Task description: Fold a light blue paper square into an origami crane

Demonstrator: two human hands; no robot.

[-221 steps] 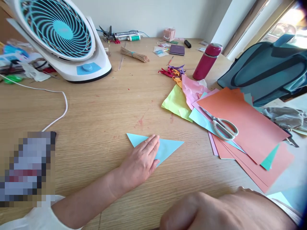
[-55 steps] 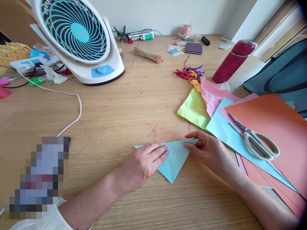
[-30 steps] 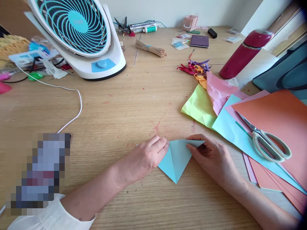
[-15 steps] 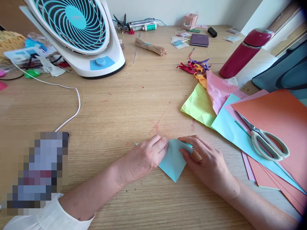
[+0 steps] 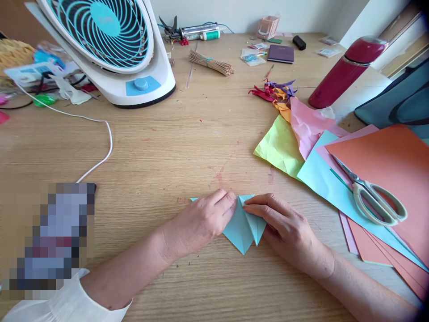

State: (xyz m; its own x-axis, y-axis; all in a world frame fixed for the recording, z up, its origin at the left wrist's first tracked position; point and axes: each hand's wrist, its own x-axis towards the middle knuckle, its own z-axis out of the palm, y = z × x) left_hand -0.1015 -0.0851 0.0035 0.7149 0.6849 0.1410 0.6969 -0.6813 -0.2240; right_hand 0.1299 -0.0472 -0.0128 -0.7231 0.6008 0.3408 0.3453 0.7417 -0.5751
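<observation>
A light blue sheet of folding paper (image 5: 237, 232) lies on the wooden table near its front, its lower tip pointing toward me. My left hand (image 5: 212, 212) presses down on its left part with the fingers together, so much of that side is hidden; one corner pokes out beyond the hand. My right hand (image 5: 284, 223) grips the right side, where a flap (image 5: 255, 226) is folded inward. Its fingertips rest on the flap near the paper's top middle, and the thumb is hidden beneath the hand.
To the right, scissors (image 5: 377, 197) lie on orange paper (image 5: 385, 147) and blue sheets. Crumpled green paper (image 5: 279, 145), folded scraps (image 5: 275, 95) and a red flask (image 5: 348, 71) stand behind. A fan (image 5: 147, 87) is back left; a white cable (image 5: 110, 138) runs to a blurred phone-like object (image 5: 63, 223).
My right hand has moved slightly left, bringing the paper's right corner over toward the middle as a folded flap. My left hand stays pressed in place.
</observation>
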